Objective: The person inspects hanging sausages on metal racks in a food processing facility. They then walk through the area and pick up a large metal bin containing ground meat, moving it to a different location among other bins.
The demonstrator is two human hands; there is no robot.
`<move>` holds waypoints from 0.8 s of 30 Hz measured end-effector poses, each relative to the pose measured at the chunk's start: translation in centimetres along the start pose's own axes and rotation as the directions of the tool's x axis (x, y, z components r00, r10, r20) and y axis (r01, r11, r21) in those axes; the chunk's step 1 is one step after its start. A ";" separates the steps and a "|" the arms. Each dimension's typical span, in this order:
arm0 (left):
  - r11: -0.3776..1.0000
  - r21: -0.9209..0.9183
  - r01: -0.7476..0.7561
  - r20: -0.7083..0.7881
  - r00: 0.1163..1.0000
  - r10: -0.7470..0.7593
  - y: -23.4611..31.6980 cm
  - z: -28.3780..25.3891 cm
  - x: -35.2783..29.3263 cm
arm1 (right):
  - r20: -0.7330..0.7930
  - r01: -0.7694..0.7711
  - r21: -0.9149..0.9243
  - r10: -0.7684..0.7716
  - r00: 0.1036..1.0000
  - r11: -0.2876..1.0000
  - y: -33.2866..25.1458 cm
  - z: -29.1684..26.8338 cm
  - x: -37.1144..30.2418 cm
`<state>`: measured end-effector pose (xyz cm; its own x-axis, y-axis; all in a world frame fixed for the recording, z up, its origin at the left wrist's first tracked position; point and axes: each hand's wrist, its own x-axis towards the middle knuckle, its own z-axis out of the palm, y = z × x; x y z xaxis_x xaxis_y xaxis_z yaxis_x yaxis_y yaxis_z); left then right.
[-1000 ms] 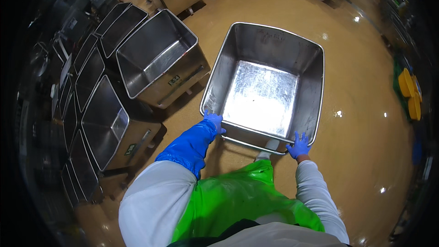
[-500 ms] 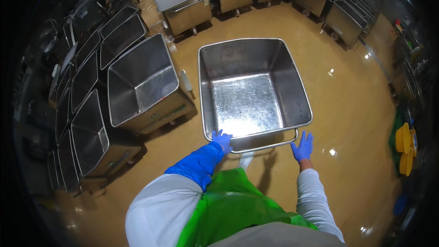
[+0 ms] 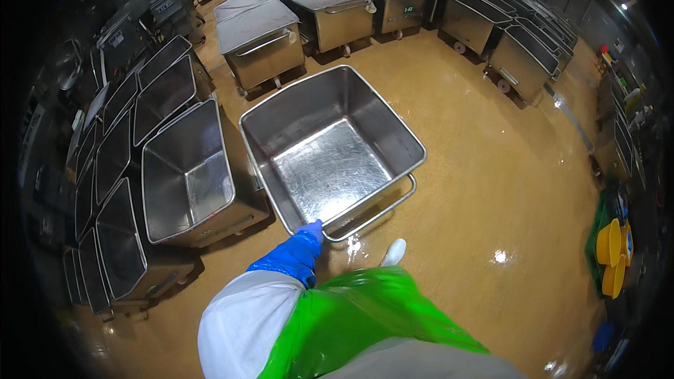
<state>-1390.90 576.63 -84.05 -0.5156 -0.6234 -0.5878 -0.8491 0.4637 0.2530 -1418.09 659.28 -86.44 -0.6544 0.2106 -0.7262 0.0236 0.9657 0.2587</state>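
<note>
A square stainless-steel tub cart (image 3: 298, 123) stands in front of me, turned at an angle, with nothing in it. My left hand (image 3: 312, 230), in a blue glove and blue sleeve cover, is closed on its near corner, where the rim meets the push handle (image 3: 379, 217). The fingers are partly hidden. My right hand is out of view.
Close on the left stands a steel tub (image 3: 186, 228) with several more behind it. Carts with white covers (image 3: 260, 45) line the far side. Dark-topped tub carts (image 3: 519, 70) stand far right. Yellow containers (image 3: 609, 242) are at the right edge. The tan floor (image 3: 484, 189) shines wet.
The cart has turned and shifted left, closer to the tubs on that side. My left hand has closed on its corner. My right hand has left the view.
</note>
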 end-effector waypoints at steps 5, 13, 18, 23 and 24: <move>0.962 0.224 0.154 -0.011 0.988 -0.156 1.6 -5.0 5.7 | 0.128 0.246 0.004 -0.244 0.961 0.969 -7.6 -4.7 8.4; 0.835 0.391 0.388 0.123 0.877 -0.465 -1.5 -8.6 14.9 | -0.478 0.536 0.385 -0.334 0.812 0.751 -33.5 -43.0 12.6; 0.704 0.091 0.704 -0.049 0.709 -0.703 4.4 -18.2 18.5 | -0.538 0.646 0.351 -0.419 0.732 0.678 -47.4 -53.2 16.0; 0.818 0.047 0.573 -0.144 0.814 -0.563 9.4 -25.4 25.6 | -0.216 0.641 0.313 -0.605 0.766 0.700 -60.6 -52.3 21.3; 0.833 0.050 0.551 -0.129 0.830 -0.542 9.7 -26.7 26.8 | -0.103 0.638 0.268 -0.637 0.764 0.722 -62.3 -51.5 21.7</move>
<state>-1415.99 547.63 -76.83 0.0173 -0.8503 -0.5260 -0.9856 0.0740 -0.1520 -1472.67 595.87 -85.56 -0.5930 -0.4694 -0.6542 -0.1980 0.8725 -0.4466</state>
